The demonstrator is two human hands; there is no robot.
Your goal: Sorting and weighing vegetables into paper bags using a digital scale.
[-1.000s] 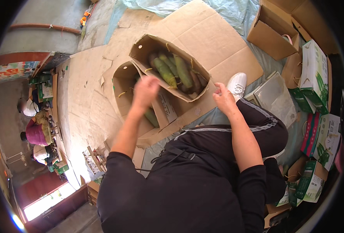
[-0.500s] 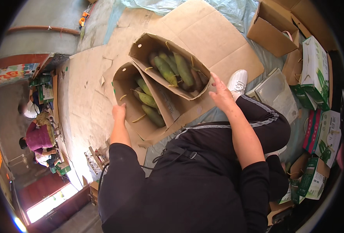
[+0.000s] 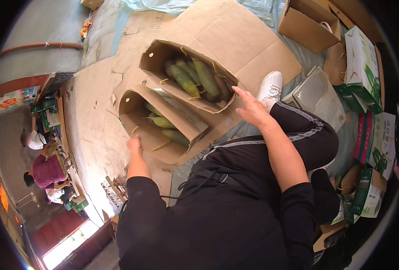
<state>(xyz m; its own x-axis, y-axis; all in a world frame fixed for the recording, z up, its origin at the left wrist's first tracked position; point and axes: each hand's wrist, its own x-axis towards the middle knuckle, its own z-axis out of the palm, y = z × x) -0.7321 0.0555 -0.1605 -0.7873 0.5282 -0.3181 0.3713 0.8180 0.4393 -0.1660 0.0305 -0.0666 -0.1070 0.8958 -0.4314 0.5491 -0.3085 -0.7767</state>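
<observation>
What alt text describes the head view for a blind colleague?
The person's left hand is at the rim of the open left box, the right hand near a corner of the right box; both cardboard boxes hold long, mostly green vegetables, on flattened cardboard.

Left box: leaning wall partly hides the green vegetables. Left hand: fingertips unclear at rim. Blue sheet cut off by top edge.
</observation>
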